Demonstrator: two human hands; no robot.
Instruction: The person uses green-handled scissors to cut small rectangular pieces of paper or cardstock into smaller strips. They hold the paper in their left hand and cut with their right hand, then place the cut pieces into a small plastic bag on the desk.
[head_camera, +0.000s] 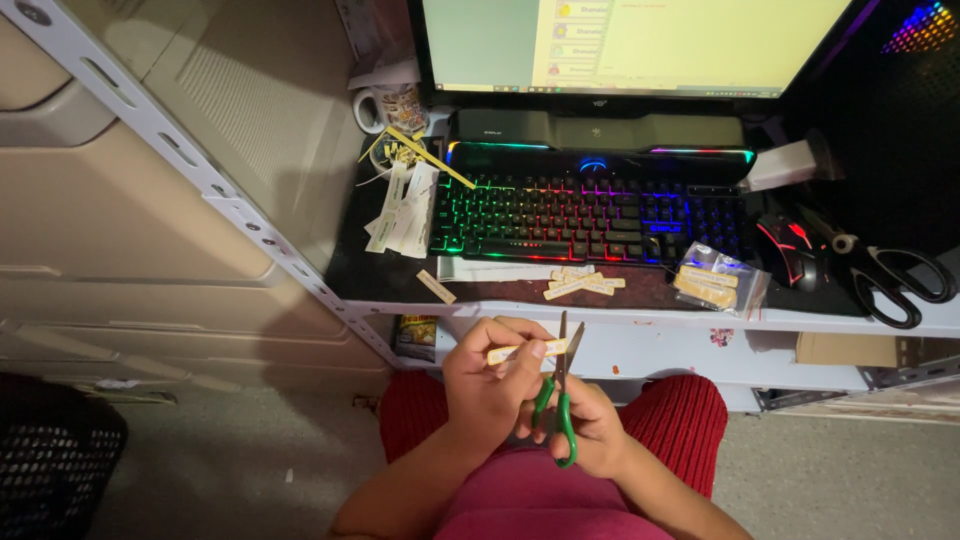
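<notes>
My left hand (490, 385) pinches a narrow yellow paper strip (525, 351) in front of the desk edge, above my lap. My right hand (590, 425) grips green-handled scissors (562, 395), blades pointing up and slightly apart around the strip's right end. Several cut yellow strips (583, 284) lie on the desk before the backlit keyboard (590, 215). One single strip (436, 287) lies further left.
A clear bag of strips (712, 282) sits right of the keyboard, beside a black mouse (790, 248) and large black scissors (890, 280). Long white paper strips (403, 210) and a mug (392, 106) stand at left. A monitor (640, 45) glows behind. A metal shelf post (210, 185) runs diagonally at left.
</notes>
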